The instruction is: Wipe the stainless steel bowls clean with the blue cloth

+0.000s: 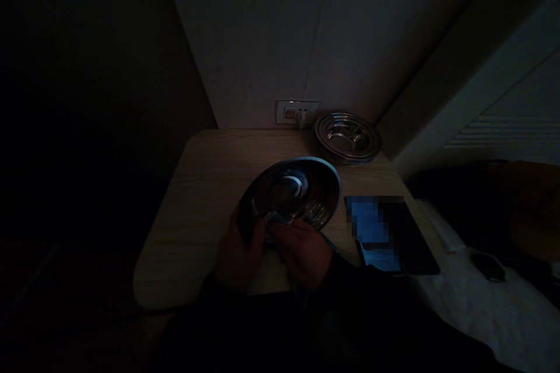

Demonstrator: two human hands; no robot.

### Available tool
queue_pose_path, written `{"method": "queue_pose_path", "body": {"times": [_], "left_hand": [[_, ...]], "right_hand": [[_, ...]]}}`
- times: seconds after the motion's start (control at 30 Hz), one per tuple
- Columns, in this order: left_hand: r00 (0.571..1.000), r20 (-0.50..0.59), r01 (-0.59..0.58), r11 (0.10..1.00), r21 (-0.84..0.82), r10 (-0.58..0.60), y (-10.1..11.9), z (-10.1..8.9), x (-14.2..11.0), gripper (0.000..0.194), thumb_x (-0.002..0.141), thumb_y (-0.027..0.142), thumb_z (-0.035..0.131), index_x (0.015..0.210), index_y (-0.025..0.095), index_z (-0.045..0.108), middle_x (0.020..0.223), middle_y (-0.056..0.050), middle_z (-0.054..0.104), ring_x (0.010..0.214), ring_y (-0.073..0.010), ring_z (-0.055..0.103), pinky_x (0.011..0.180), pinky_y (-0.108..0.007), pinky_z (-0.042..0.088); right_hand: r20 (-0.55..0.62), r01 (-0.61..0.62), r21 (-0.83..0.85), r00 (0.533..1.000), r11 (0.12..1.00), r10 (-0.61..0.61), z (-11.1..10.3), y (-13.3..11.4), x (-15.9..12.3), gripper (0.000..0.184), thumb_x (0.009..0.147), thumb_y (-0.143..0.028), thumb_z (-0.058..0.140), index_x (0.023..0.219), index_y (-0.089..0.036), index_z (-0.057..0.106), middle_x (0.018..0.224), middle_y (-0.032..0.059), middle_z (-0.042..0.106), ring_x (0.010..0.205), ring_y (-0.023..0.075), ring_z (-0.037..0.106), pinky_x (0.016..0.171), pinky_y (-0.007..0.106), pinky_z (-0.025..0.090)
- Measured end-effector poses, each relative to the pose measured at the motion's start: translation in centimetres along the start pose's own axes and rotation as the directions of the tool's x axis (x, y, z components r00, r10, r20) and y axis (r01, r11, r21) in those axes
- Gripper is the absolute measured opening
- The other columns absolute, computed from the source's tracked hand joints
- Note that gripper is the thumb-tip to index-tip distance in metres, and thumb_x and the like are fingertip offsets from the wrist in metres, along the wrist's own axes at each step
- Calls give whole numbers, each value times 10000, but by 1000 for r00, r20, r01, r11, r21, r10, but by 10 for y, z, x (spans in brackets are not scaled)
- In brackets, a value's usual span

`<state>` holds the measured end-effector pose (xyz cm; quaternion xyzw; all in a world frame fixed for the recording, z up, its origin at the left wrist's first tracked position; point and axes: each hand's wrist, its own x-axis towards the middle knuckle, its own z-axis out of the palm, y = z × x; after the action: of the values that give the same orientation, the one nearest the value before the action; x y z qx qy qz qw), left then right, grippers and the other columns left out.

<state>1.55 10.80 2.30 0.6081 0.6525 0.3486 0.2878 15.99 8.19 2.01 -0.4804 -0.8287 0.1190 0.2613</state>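
A shiny metal bowl [301, 186] is tilted toward me above the near half of the small wooden table [196, 175]. My left hand [238, 250] grips its lower left rim, thumb on the inside and fingers hidden behind. Inside the near edge of the bowl, my right hand [304, 247] presses a greenish cloth [277, 219] against the metal. Part of the cloth hangs below the right hand, dim and hard to make out. The scene is very dark, so finger details are faint.
A stack of metal bowls [347, 137] stands at the back right, near a wall socket [296, 112] with a plug in it. To the right of the held bowl lies a lit phone [371, 233] on a dark flat object [415, 239]. A dark oval item [487, 267] rests on pale fabric [472, 309].
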Motion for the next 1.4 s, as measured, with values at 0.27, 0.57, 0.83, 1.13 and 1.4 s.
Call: {"method": "queue_pose_path", "body": {"times": [0.27,0.57,0.83,1.13,1.4], "left_hand": [[1000,-15,28,997,79,-27,-1,0,-2,489,799,386,464,1207,120,490,882,-100,708,754,-223,677,618,-294,519],[987,-155,-15,986,163,41,-3,-5,-8,387,818,333,417,1130,169,576,882,-87,710,707,-217,670,594,-286,497],[986,-169,23,984,176,7,2,-1,-11,394,818,332,413,1125,153,583,780,-99,695,633,-217,649,563,-292,472],[980,-190,-8,975,221,52,-3,-2,-11,368,821,341,400,1068,168,611,797,-85,710,575,-196,640,526,-274,455],[976,-211,-13,981,193,55,0,4,-12,365,816,326,399,1049,149,617,714,-86,694,504,-180,604,500,-269,435]], "right_hand": [[-30,-10,30,999,1000,11,0,-3,-2,356,821,-99,400,1131,-152,566,1114,66,643,818,180,574,762,320,457],[45,-9,-64,999,998,12,4,-24,7,297,848,-152,430,1103,-155,581,1099,69,643,827,179,553,763,308,443],[200,-31,-485,969,874,145,-28,9,0,261,858,-130,438,1050,-161,613,1076,74,654,891,259,552,685,373,438],[136,5,-192,990,981,22,-4,-14,5,272,826,-146,473,1063,-188,599,1066,43,659,839,180,565,722,297,449],[173,-79,-487,968,870,185,-27,10,4,258,834,-128,463,1038,-163,616,1058,100,651,866,222,566,691,335,444]]}}
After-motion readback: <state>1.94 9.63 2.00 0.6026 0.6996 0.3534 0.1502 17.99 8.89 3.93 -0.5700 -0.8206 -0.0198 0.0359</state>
